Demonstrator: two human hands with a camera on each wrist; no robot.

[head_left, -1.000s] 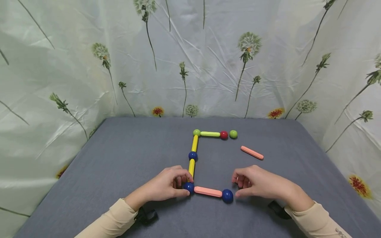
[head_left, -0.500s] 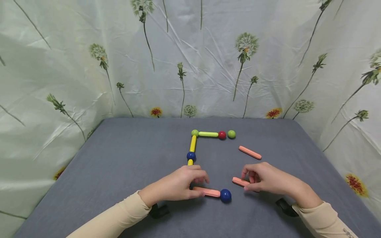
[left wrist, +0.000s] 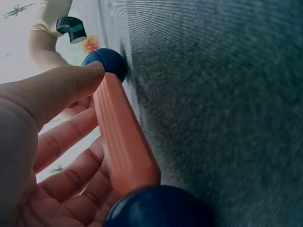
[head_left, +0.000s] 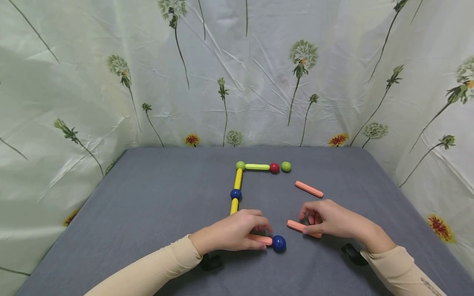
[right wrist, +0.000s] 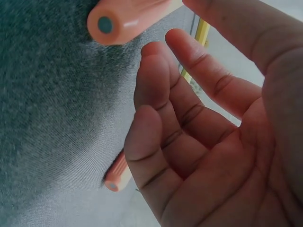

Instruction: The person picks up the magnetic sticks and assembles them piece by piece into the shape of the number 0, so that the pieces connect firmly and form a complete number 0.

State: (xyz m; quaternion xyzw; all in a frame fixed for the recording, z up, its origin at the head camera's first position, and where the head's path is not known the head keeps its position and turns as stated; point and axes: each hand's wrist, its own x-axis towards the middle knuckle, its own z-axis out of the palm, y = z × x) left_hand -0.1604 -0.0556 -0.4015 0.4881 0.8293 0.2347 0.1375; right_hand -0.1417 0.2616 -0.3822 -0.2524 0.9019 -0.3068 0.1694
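In the head view my left hand point(head_left: 242, 230) is over a coral hexagonal rod point(head_left: 261, 239) joined to a blue ball point(head_left: 279, 243). The left wrist view has the thumb along the rod point(left wrist: 123, 137), its tip overlapping the far blue ball point(left wrist: 111, 61); the fingers spread loosely behind, without a clear pinch. Another blue ball point(left wrist: 156, 210) is at the near end. My right hand point(head_left: 331, 220) hovers at a loose coral rod point(head_left: 295, 225), thumb across it. In the right wrist view, its fingers bend loosely, apart from that rod point(right wrist: 123, 21).
Yellow rods point(head_left: 238, 179) meet at a blue ball point(head_left: 235, 194). A green ball point(head_left: 240, 165), a lime rod point(head_left: 257, 167) and a red ball point(head_left: 274, 167) follow at the back. Beside them lie a loose green ball point(head_left: 286, 166) and a coral rod point(head_left: 309, 189). A floral curtain point(head_left: 148, 82) surrounds the table.
My left hand has slid right from the left corner ball along the coral rod towards the right blue ball. My right hand has moved right, away from that ball, uncovering the loose rod.
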